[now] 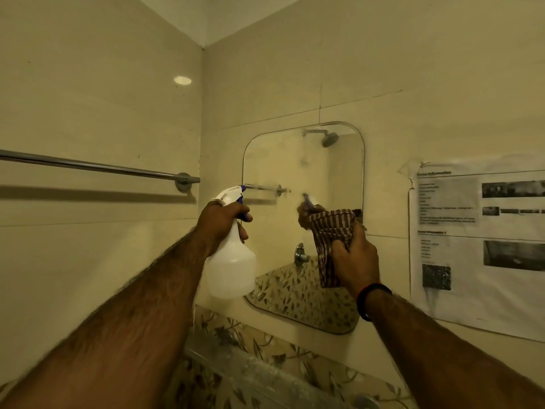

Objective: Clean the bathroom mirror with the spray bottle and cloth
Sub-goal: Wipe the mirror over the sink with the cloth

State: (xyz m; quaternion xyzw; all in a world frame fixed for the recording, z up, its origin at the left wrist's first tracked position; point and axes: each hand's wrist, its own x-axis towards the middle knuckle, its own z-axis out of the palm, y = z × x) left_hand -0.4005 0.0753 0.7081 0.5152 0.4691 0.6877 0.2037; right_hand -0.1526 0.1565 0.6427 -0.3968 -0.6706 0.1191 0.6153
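Up by the mirror [303, 178], left hand [219, 221] grips spray bottle [233, 267], right hand [355, 258] clutches cloth [330, 228].

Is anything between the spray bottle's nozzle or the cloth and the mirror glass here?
Nothing visible blocks either. The left hand holds the spray bottle at the mirror's left edge, nozzle aimed at bare glass. The right hand holds the striped cloth up in front of the glass; contact cannot be told.

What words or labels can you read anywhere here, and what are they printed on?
Paper notice taped to the wall, right of the mirror: printed headings, text lines and a code square, all too blurred to read.
Spray bottle: no label visible.
Striped cloth: no text.
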